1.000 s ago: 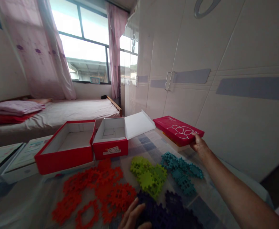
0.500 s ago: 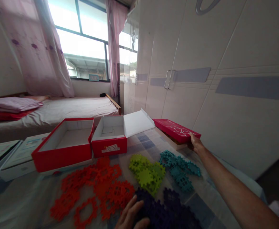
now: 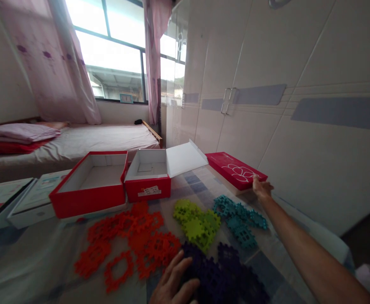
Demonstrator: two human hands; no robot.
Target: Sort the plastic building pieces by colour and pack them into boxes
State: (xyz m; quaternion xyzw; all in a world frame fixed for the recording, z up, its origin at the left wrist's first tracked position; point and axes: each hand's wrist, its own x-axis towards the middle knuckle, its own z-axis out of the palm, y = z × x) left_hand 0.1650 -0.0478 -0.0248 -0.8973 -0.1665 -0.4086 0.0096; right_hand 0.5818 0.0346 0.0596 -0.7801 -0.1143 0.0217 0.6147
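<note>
My left hand (image 3: 175, 280) rests at the bottom centre, fingers apart, beside and partly over a heap of dark purple toothed plastic building pieces (image 3: 219, 270). My right hand (image 3: 262, 186) is at the near right corner of a red box lid (image 3: 235, 169) with white line drawing. Its thumb touches the lid's edge, while the other fingers stretch out past the corner. The lid lies flat on a pale box base. Between the hands are lime green pieces (image 3: 195, 223) and teal pieces (image 3: 240, 217). Orange-red pieces (image 3: 143, 240) spread to the left.
Two red boxes with white insides stand behind the pieces: a wide one (image 3: 88, 202) and a smaller one (image 3: 148, 188) with its white flap (image 3: 186, 157) folded out. White boxes (image 3: 34, 202) sit at the far left. Behind are a bed (image 3: 109, 137) and a white wardrobe (image 3: 213, 126).
The red lid's near side has come down, closing the dark gap beneath it. My right hand's fingers have straightened outward. My left hand has barely moved; the view has shifted slightly.
</note>
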